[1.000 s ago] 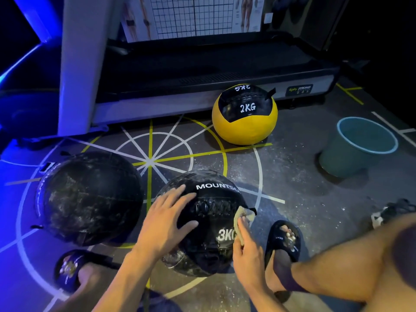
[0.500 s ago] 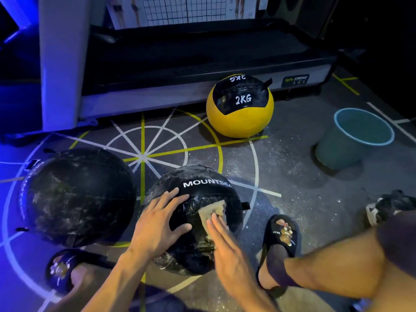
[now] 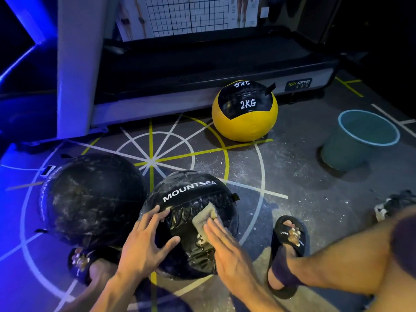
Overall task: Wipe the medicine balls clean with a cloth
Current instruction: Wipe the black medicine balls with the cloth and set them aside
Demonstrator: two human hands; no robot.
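The lower part of the black MOUNTSEA medicine ball (image 3: 191, 206) is sitting behind both hands, and its weight marking is mostly hiding under the right hand, leaving only part of a pale figure showing. The dusty black medicine ball (image 3: 90, 199) beside it on the left is showing no readable lettering, and its near edge is fading into shadow. Both forearms are running off the bottom edge, and a bare leg is running off the right. Something dark and pale at the far right edge, past the knee, is too blurred to identify.

The left hand (image 3: 148, 244) is lying flat against the near left face of the MOUNTSEA ball, fingers spread and straight, gripping nothing. The right hand (image 3: 227, 248) is lying open too, fingers straight and together, their tips pressing a small beige cloth (image 3: 204, 216) onto the front of the same ball. That ball is resting on the marked gym floor (image 3: 292, 176), touching the dusty one. A yellow 2KG medicine ball (image 3: 245, 122) is sitting well apart by the treadmill (image 3: 202, 64), and a teal bucket (image 3: 351, 143) is standing to the right. A black slide sandal (image 3: 290, 235) is covering the right foot.
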